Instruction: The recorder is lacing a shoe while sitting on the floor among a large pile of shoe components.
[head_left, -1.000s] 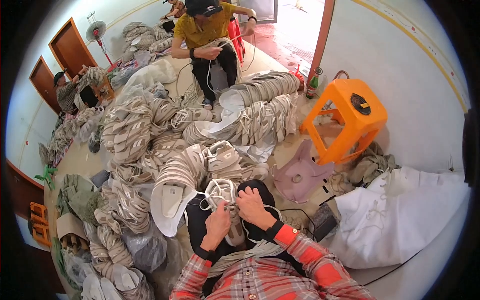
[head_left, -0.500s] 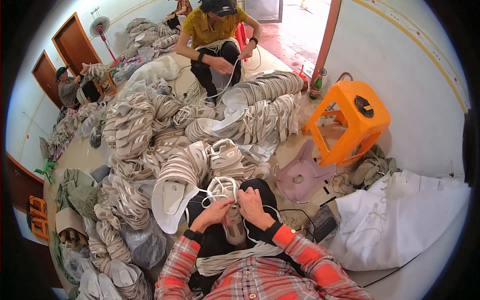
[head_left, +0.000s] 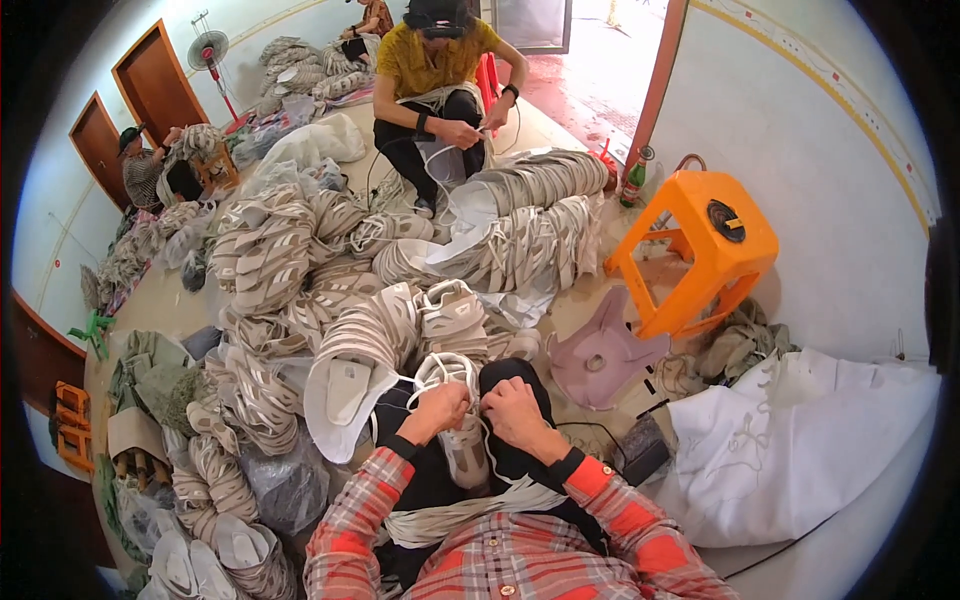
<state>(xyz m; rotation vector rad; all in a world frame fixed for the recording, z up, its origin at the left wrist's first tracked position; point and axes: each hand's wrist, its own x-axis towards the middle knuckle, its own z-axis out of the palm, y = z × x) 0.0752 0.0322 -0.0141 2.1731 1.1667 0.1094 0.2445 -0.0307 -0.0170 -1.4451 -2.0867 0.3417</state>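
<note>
A beige and white shoe upper point(head_left: 465, 455) is between my knees, its opening toward me and its far end partly covered by my hands. A white shoelace point(head_left: 402, 379) loops out at its left side. My left hand point(head_left: 440, 410) is closed over the upper's left edge, pinching the lace. To its right, my right hand point(head_left: 518, 415) has its fingers curled on the lace by my right knee; the fingertips are partly hidden. A bundle of pale laces point(head_left: 470, 518) lies across my lap.
Nested stacks of shoe uppers point(head_left: 350, 385) lie ahead and to the left. On the right are an orange stool point(head_left: 690, 255), a mauve plastic piece point(head_left: 600, 355), a green bottle point(head_left: 635, 180) and a white sack point(head_left: 790, 450). A co-worker point(head_left: 430, 80) sits opposite, handling a lace.
My hands have moved apart, the right one outward toward my right knee and the left slightly left. The co-worker's hands have come closer together.
</note>
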